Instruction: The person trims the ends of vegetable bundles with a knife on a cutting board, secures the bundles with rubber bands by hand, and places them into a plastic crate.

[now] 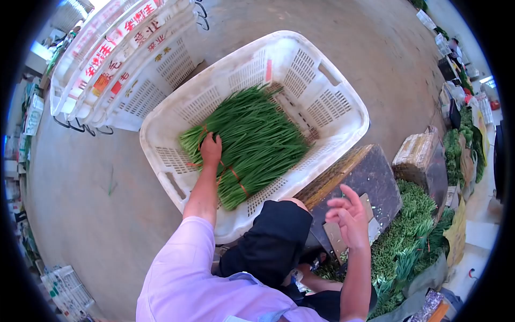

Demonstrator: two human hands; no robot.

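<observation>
My left hand point(211, 148) rests on bundles of long green leafy stalks point(257, 134) inside a large white plastic basket point(348, 102). Its fingers curl down at the pale cut ends, beside an orange-red band, and the fingertips are partly hidden among the stalks. More orange-red bands point(238, 180) wrap the bundle nearest my body. My right hand point(348, 214) is raised outside the basket, over a dark box point(370, 172), with its fingers apart and nothing in them.
Nested white baskets with red lettering point(123, 70) stand at the upper left. At right, heaps of green vegetables point(407, 231) lie beside a taped foam box point(416, 153). A white crate point(67, 290) is at the lower left. My knee point(284, 225) is against the basket.
</observation>
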